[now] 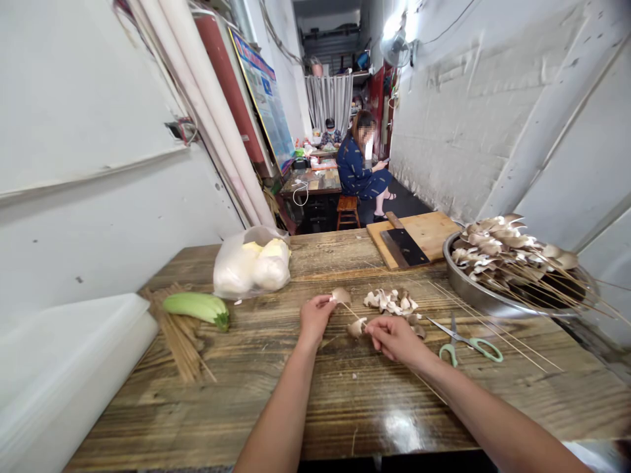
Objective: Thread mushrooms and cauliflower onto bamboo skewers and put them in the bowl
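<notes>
My left hand (314, 316) pinches a pale mushroom piece (340, 295) at the tip of a thin bamboo skewer (351, 311). My right hand (394, 337) is closed on the skewer lower down, where a second mushroom piece (355, 327) sits against my fingers. Just beyond both hands lies a small pile of cut mushroom pieces (392, 302) on the wooden table (276, 401).
A metal basin (488, 299) of mushroom skewers stands at right, loose skewers (497, 332) and green-handled scissors (468, 343) before it. Behind are a cutting board with a cleaver (407, 246). At left are a plastic bag (251, 263), a green vegetable (197, 307), more skewers (180, 338). A person (362, 164) sits far back.
</notes>
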Demonstrator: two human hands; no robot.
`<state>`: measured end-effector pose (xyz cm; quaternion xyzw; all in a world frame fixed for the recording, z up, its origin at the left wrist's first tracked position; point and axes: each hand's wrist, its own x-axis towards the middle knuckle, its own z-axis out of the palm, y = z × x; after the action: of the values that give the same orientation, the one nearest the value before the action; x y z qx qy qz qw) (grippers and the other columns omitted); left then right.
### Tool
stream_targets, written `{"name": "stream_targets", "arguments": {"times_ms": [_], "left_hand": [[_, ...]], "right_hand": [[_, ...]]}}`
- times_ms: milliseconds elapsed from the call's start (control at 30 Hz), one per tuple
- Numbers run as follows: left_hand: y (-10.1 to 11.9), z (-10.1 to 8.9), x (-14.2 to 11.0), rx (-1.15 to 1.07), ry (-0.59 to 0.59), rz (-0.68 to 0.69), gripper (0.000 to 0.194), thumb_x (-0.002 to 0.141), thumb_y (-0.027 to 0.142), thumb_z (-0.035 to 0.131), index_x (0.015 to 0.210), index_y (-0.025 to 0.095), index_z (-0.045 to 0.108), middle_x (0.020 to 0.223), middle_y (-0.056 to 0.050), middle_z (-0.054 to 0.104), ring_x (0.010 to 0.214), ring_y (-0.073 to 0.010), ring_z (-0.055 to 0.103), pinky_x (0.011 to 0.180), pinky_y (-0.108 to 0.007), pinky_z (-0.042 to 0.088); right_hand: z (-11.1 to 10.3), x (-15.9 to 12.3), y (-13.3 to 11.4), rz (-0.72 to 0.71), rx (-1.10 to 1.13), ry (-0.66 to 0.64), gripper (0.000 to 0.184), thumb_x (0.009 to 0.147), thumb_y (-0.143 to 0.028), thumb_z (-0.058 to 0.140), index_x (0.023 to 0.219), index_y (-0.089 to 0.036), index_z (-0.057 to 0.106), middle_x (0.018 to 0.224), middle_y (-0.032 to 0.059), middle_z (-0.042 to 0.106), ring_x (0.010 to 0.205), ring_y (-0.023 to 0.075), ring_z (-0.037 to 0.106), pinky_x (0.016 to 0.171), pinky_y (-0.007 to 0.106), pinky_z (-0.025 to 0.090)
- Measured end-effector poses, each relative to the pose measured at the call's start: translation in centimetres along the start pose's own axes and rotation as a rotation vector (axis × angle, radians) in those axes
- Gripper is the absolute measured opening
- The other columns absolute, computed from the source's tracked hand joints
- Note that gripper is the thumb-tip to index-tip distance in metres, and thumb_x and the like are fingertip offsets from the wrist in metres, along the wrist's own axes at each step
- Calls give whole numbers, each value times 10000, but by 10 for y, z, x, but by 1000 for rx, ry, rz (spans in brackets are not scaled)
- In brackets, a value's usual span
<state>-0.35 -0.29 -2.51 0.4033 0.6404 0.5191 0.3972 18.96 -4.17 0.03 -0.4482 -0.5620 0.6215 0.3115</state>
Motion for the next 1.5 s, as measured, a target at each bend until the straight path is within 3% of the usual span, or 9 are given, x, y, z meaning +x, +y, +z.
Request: {"name": "stream_targets", "arguments": {"times_ms": [100,167,567,1067,1500], "left_hand": [[6,-1,-1,-336,-42,-198,213,607,244,733,763,113,672,640,-47,652,573,-102,571,576,-219,434],[10,0,-5,-462,-86,-255,215,586,224,755,743,103,672,642,-48,652,570,-88,572,568,-201,442],[15,2,-8,-723,-156,-364,63,677,57,654,665,106,616,595,-38,622,565,-75,575,546,-160,460],[17,4,-8,-739,-193,-382,123,615,54,718,678,97,620,600,-22,615,558,-58,560,552,-147,459],[23,5,-14,-795,-273,-475,107,655,12,658,643,98,596,577,-10,574,546,-62,534,529,-155,456]], "right_hand": [[3,1,6,-4,-26,-11,305,717,-469,558,653,-174,516,447,-73,492,271,29,313,289,167,167],[4,2,9,-2,-32,-9,304,720,-470,552,654,-176,516,451,-73,495,272,33,314,288,172,172],[2,4,7,2,-7,33,325,709,-492,551,653,-175,510,444,-75,484,269,32,308,286,172,176],[1,3,6,18,-20,23,323,706,-487,557,683,-166,527,448,-75,491,269,30,312,285,169,168],[1,2,6,-7,-19,6,314,715,-476,560,684,-165,535,442,-76,488,271,27,301,288,165,171]]}}
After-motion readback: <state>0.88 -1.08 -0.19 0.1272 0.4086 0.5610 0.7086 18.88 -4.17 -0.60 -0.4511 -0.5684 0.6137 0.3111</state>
